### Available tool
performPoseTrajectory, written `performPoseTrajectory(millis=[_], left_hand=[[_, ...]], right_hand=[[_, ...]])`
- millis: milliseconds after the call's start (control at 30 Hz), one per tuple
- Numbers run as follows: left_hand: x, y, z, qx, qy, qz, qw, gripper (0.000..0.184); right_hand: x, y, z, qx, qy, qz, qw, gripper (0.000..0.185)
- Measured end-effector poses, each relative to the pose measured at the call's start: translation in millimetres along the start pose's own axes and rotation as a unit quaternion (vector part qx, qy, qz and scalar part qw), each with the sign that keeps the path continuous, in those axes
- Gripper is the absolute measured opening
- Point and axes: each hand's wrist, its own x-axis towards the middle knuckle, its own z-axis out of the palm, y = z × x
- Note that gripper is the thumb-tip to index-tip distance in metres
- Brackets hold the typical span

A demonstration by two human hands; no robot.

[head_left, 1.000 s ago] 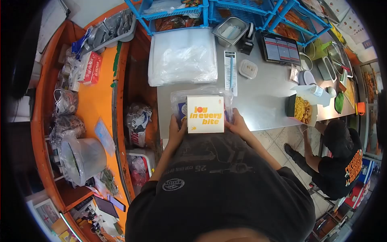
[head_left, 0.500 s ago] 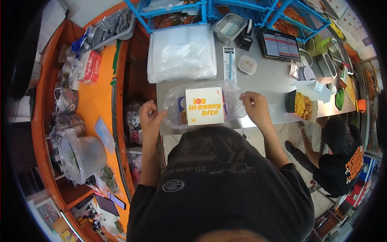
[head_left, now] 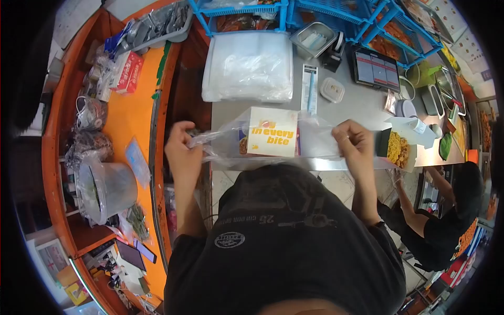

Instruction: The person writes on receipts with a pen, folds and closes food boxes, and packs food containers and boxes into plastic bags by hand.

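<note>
A white food box (head_left: 272, 132) with yellow and orange "joy in every bite" lettering sits on the steel counter before me. Around it is a clear plastic bag (head_left: 320, 140), its sides pulled out wide and taut. My left hand (head_left: 184, 149) pinches the bag's left end, to the left of the box. On the other side, my right hand (head_left: 354, 144) grips the bag's right end with thumb and fingers together. Dark purple printed edges show at both sides of the box; whether they belong to it I cannot tell.
A stack of clear bags (head_left: 248, 65) lies behind the box. Beyond are a steel container (head_left: 314, 39), a lidded tub (head_left: 332, 90), a tablet (head_left: 376, 69) and blue crates (head_left: 336, 16). An open food carton (head_left: 399, 147) stands right, near a co-worker (head_left: 446, 215). An orange shelf (head_left: 142, 113) runs along the left.
My hands have moved apart, the left outward to the left and the right to the right. The bag between them has gone from loose to stretched, its sides raised around the box.
</note>
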Motion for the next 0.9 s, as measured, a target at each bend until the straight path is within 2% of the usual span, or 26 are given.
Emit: performPoseTrajectory(millis=[33, 67, 100, 133, 167, 200, 233, 267, 300, 367, 433, 500, 533, 600, 633, 667, 733, 767, 800, 833, 900], left_hand=[[-6.3, 5.8, -6.6, -0.099, -0.062, 0.008, 0.993, 0.057], [-11.2, 13.2, -10.8, -0.199, -0.118, 0.018, 0.973, 0.059], [-14.0, 22.7, -15.3, -0.298, -0.167, 0.034, 0.939, 0.062], [-18.6, 34.2, -20.7, -0.396, -0.257, 0.086, 0.877, 0.064], [-22.3, 42.1, -20.6, -0.433, -0.248, 0.118, 0.858, 0.063], [-25.2, 48.6, -19.4, -0.468, -0.240, 0.149, 0.837, 0.061], [-26.6, 50.3, -19.4, -0.502, -0.231, 0.179, 0.814, 0.060], [-23.2, 43.1, -19.8, -0.475, -0.227, 0.212, 0.823, 0.049], [-25.4, 42.1, -19.6, -0.466, -0.212, 0.205, 0.834, 0.046], [-27.0, 43.5, -18.0, -0.449, -0.185, 0.194, 0.852, 0.040], [-31.3, 41.1, -17.5, -0.466, -0.179, 0.177, 0.848, 0.038], [-34.5, 40.7, -12.6, -0.484, -0.179, 0.167, 0.840, 0.038], [-34.8, 39.9, -12.7, -0.492, -0.177, 0.165, 0.836, 0.038], [-32.0, 35.9, -11.6, -0.509, -0.166, 0.168, 0.827, 0.040], [-30.9, 35.7, -12.5, -0.505, -0.158, 0.170, 0.831, 0.040], [-30.7, 36.1, -13.5, -0.501, -0.149, 0.172, 0.835, 0.040], [-32.4, 36.2, -12.4, -0.489, -0.125, 0.174, 0.845, 0.038], [-33.9, 37.2, -11.9, -0.478, -0.116, 0.166, 0.855, 0.035], [-36.4, 38.1, -11.4, -0.467, -0.104, 0.159, 0.864, 0.032], [-37.1, 38.7, -11.4, -0.455, -0.091, 0.150, 0.873, 0.030], [-35.2, 30.5, -12.0, -0.420, -0.103, 0.186, 0.882, 0.027]], right_hand=[[-4.1, -10.4, -1.9, -0.029, 0.003, -0.019, 0.999, 0.011], [-2.8, -21.8, -2.1, -0.154, -0.008, -0.005, 0.988, 0.007], [-0.9, -34.4, 3.7, -0.180, 0.008, -0.093, 0.979, 0.009], [-1.5, -47.4, 14.9, -0.204, 0.025, -0.179, 0.962, 0.012], [-2.6, -59.7, 23.8, -0.223, 0.041, -0.263, 0.938, 0.016], [-3.9, -71.7, 27.9, -0.206, -0.008, -0.279, 0.938, 0.024], [-1.6, -71.3, 37.8, -0.208, -0.103, -0.251, 0.940, 0.032], [4.0, -68.5, 49.7, -0.208, -0.197, -0.221, 0.932, 0.039], [10.2, -63.4, 60.0, -0.207, -0.287, -0.191, 0.915, 0.047], [23.5, -15.2, 83.2, -0.413, -0.212, -0.254, 0.848, 0.068], [36.9, 4.0, 94.3, -0.516, -0.204, -0.246, 0.795, 0.086], [47.8, 5.7, 94.8, -0.525, -0.276, -0.177, 0.785, 0.102], [42.1, -2.2, 93.9, -0.532, -0.261, -0.208, 0.778, 0.094], [36.1, -47.2, 67.4, -0.299, -0.333, -0.264, 0.854, 0.086], [36.3, -60.9, 52.9, -0.174, -0.364, -0.287, 0.869, 0.083], [54.1, -52.5, 32.9, -0.104, -0.322, -0.211, 0.917, 0.073], [120.4, -13.1, -19.3, -0.162, -0.191, -0.159, 0.955, 0.066], [154.0, 17.7, -43.1, -0.287, -0.102, -0.184, 0.934, 0.068], [176.4, 76.3, -56.4, -0.437, -0.028, -0.146, 0.887, 0.075], [193.5, 133.1, -64.7, -0.571, 0.046, -0.104, 0.813, 0.082], [203.6, 188.8, -78.8, -0.507, 0.020, -0.181, 0.843, 0.085]])
